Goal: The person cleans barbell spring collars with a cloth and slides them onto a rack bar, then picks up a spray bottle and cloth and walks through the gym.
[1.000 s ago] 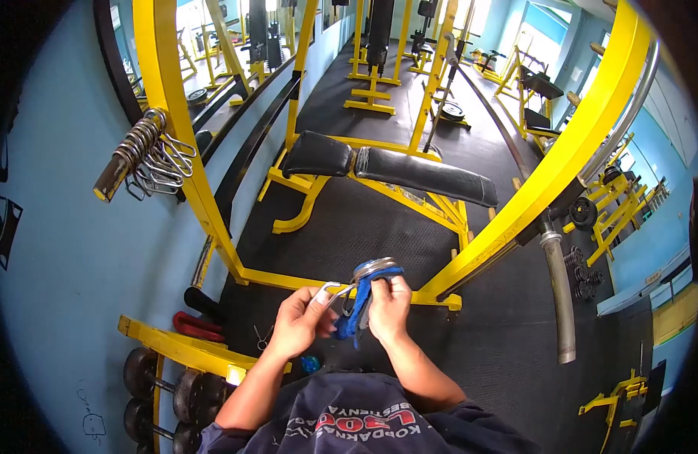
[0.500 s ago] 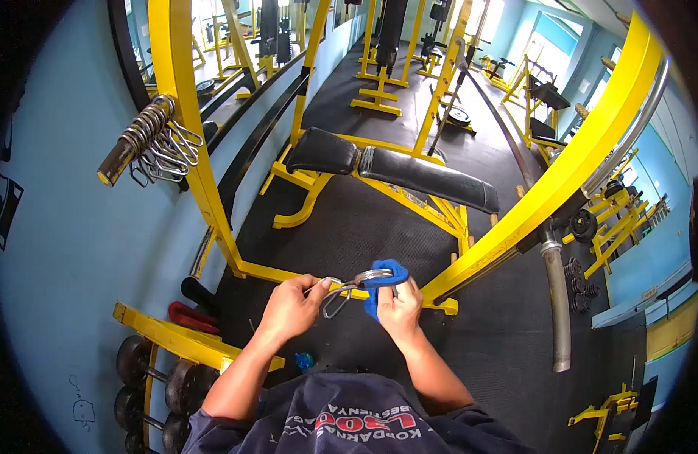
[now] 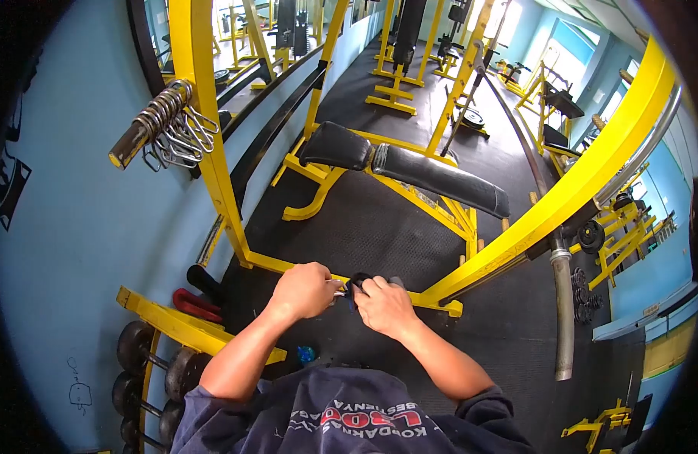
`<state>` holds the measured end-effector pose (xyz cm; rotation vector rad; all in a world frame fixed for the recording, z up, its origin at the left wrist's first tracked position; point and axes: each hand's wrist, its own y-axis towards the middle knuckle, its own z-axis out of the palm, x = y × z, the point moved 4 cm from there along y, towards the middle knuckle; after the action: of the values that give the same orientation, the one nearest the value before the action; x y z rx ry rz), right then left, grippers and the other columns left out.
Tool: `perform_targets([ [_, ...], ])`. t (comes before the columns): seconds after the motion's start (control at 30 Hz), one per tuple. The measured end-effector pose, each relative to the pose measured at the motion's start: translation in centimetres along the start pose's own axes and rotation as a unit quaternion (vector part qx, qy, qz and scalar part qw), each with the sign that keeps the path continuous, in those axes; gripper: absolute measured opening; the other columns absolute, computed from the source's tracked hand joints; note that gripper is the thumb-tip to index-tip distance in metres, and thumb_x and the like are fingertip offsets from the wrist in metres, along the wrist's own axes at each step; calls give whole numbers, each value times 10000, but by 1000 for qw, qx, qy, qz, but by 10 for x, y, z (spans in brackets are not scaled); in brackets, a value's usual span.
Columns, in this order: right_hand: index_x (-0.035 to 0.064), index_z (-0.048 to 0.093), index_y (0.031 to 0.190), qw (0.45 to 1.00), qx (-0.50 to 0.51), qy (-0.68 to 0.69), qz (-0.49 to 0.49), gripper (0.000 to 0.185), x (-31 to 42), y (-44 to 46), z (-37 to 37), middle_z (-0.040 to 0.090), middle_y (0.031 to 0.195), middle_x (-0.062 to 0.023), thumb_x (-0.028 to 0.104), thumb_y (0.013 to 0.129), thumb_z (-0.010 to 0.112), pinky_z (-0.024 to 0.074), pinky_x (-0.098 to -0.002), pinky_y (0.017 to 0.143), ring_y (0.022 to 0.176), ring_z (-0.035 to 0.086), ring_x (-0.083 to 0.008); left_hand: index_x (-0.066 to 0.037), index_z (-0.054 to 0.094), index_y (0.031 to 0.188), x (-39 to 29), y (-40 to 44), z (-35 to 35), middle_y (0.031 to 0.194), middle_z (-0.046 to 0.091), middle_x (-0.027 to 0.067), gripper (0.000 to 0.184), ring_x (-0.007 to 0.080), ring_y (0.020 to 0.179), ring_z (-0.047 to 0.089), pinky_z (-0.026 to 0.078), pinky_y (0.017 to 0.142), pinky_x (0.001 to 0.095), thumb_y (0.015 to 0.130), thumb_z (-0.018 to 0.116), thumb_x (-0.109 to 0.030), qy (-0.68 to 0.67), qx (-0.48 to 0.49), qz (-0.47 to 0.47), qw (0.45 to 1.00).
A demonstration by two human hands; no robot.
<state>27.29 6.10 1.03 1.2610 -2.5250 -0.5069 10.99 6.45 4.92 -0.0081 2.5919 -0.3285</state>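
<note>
In the head view, the spring collar (image 3: 338,290) sits between the two hands in front of the yellow rack's lower crossbar (image 3: 270,264), mostly hidden, its visible metal ends pointing roughly sideways toward the left hand (image 3: 306,290), whose fingers are curled closed on them. The right hand (image 3: 384,306) lies just beside it on the other side, fingers bunched narrow over a dark cloth (image 3: 359,279) against the collar, so both hands are equally near; whether the right fingertips also touch metal cannot be told.
</note>
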Motion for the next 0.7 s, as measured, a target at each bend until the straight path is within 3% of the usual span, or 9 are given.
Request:
perform_targets([
  [0.13,12,663,888,970,26,240,13,193,-23,-2,12,590,745,-92,93,729,592,497,-363,590,688,594,-262,11,697,870,11,7,0,751,667,187,340,306,707,660,509,692,378,827,652,-323,-45,16,54,997],
  [0.27,-44,661,893,764,-58,631,122,235,-66,-25,16,653,871,-145,116,777,534,489,-363,712,766,618,-255,3,694,827,26,3,5,638,638,105,344,177,563,605,470,571,311,845,660,-339,-197,85,-2,977],
  [0.33,-30,634,981,413,-214,839,284,337,-93,-56,49,658,940,-158,219,809,487,502,-401,815,866,635,-294,-15,690,793,42,6,20,578,577,19,348,81,514,515,396,505,255,869,650,-352,-322,93,16,942],
  [0.37,-11,602,1028,300,-230,889,259,403,-94,-59,41,656,972,-175,303,843,429,507,-439,860,931,635,-316,-44,679,773,52,5,28,555,543,-10,334,62,485,479,344,447,234,879,642,-359,-376,74,15,923],
  [0.47,5,605,1033,414,-200,820,340,461,-114,-85,59,657,968,-153,399,902,403,516,-414,820,850,649,-281,-71,662,763,71,-5,40,538,517,-15,300,46,450,422,287,401,213,880,647,-347,-491,62,-77,866],
  [0.53,-5,630,996,660,-133,634,380,367,-118,-92,65,658,920,-103,326,906,499,505,-337,751,779,634,-208,-88,629,779,78,-11,49,536,488,-22,263,35,431,368,236,378,194,883,648,-329,-532,60,-82,840],
  [0.6,-19,636,743,816,-129,467,315,149,-98,-70,54,645,812,-58,84,850,624,449,-254,678,731,587,-120,-92,594,790,81,-13,64,553,478,-24,245,36,431,354,233,384,189,880,653,-312,-691,67,-22,719],
  [0.67,-17,635,712,830,-48,484,275,125,-80,-49,53,633,787,-63,52,812,662,451,-261,684,746,586,-110,-77,548,835,77,-19,69,562,451,-26,251,33,436,345,232,389,183,850,690,-284,-741,59,13,669],
  [0.7,0,656,824,824,2,509,250,119,-75,-43,59,624,793,-40,80,765,720,465,-269,691,756,586,-115,-68,531,851,72,-23,70,565,443,-26,269,34,438,346,234,391,182,834,707,-272,-778,87,44,621],
])
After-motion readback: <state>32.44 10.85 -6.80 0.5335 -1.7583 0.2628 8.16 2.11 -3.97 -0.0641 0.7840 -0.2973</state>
